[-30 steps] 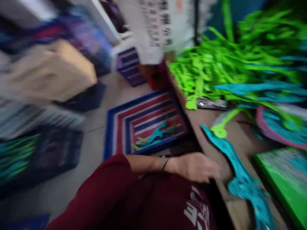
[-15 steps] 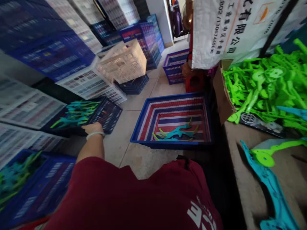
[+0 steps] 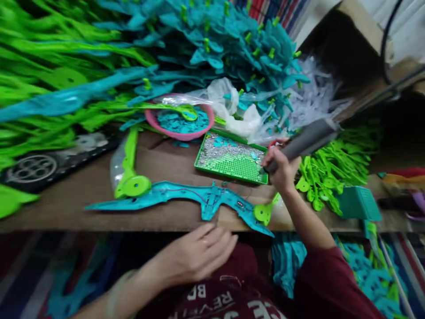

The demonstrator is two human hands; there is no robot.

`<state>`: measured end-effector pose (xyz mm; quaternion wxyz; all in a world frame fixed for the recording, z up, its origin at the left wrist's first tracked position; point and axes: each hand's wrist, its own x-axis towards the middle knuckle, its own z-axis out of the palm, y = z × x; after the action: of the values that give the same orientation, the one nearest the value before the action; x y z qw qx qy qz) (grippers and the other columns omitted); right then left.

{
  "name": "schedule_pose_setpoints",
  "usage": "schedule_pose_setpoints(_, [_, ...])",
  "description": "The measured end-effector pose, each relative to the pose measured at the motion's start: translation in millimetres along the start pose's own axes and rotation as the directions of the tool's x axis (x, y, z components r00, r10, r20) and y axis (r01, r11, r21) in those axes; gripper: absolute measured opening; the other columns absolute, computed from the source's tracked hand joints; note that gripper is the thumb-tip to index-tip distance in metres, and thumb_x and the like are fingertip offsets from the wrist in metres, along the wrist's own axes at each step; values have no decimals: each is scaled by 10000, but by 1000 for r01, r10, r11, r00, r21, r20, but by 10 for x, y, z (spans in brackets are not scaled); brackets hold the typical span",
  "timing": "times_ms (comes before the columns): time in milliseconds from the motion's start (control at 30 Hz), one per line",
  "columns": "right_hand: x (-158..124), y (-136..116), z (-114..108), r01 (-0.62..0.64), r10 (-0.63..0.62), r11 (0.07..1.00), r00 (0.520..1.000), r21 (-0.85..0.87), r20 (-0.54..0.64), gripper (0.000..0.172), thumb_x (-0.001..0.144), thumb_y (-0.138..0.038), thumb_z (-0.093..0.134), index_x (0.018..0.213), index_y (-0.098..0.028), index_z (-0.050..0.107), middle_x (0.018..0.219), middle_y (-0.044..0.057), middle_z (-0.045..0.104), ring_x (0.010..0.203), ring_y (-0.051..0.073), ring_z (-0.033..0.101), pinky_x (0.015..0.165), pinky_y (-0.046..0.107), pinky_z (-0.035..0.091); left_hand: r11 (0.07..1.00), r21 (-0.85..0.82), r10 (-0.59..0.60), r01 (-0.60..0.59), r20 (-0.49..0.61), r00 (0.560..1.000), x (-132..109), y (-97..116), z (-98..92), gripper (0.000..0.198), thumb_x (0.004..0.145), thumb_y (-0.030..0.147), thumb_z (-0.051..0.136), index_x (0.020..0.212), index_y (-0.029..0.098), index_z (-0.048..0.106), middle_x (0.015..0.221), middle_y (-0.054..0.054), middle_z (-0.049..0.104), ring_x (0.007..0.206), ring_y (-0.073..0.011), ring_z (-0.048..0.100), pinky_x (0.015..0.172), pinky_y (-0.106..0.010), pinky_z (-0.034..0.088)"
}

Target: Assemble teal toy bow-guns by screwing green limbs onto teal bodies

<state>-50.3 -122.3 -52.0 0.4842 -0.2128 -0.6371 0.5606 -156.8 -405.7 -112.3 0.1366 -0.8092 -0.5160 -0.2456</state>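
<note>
My right hand (image 3: 282, 170) is wrapped round a dark grey electric screwdriver (image 3: 310, 137). Its tip points down at the right end of a green tray (image 3: 232, 167), which holds a heap of small silver screws and some turquoise bits. My left hand (image 3: 199, 252), slightly blurred, is empty, its fingers loosely stretched at the table's front edge. Just beyond it lies a turquoise bow-shaped plastic shell (image 3: 175, 191), open side up, with a thin wire inside. A green round-ended arm (image 3: 134, 186) sits near its left end, another green part (image 3: 263, 213) at its right.
Behind stand a pink bowl (image 3: 154, 126) of turquoise pieces and piles of green parts (image 3: 40, 75) and turquoise parts (image 3: 212, 40). Clear plastic pieces (image 3: 312, 93) lie at back right. More green arms (image 3: 332, 170) and a teal box-like piece (image 3: 360, 203) are on the right.
The view has swung from the floor crates to the worktable. My left hand has left the dark crate and come to the table edge. My right hand now appears, holding the screwdriver.
</note>
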Motion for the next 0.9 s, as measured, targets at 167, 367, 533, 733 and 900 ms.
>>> schedule_pose_setpoints(167, [188,465,486,9,-8,1000,999,-8,53,463,816,-464,677,1187,-243,511,580,-111,503,445,93,522,488,251,467,996,44,-79,80,-19,997,710,123,729,313,965,200,542,1229,92,671,1316,-125,668,1258,-258,586,1072,-411,439])
schedule_pose_setpoints(367, [267,788,676,0,5,999,995,-51,104,543,798,-543,655,1226,-269,466,582,-111,450,438,90,475,468,255,447,966,-28,-257,256,-22,966,669,200,938,358,955,310,577,1205,78,687,1329,-131,671,1316,-259,541,1108,-395,396])
schedule_pose_setpoints(533, [247,846,693,-9,15,999,991,-49,133,484,798,-525,661,1167,-292,452,586,-108,435,437,95,462,459,263,442,962,-73,-266,264,-21,964,666,217,925,344,923,234,571,1225,98,668,1337,-114,662,1305,-255,556,1089,-386,410])
schedule_pose_setpoints(733, [237,854,669,-16,22,999,986,-34,168,423,817,-523,680,1050,-282,422,592,-104,467,437,101,476,466,273,455,954,-98,-288,282,-48,957,741,236,939,327,956,227,505,1237,145,652,1274,-101,690,1267,-262,585,1089,-425,410])
schedule_pose_setpoints(900, [227,883,670,-20,29,997,992,-69,120,507,800,-583,670,1133,-286,431,586,-109,447,437,98,470,463,273,432,978,-59,-202,199,-47,978,853,247,976,409,946,176,468,1313,83,621,1405,-132,611,1323,-244,540,1127,-405,399])
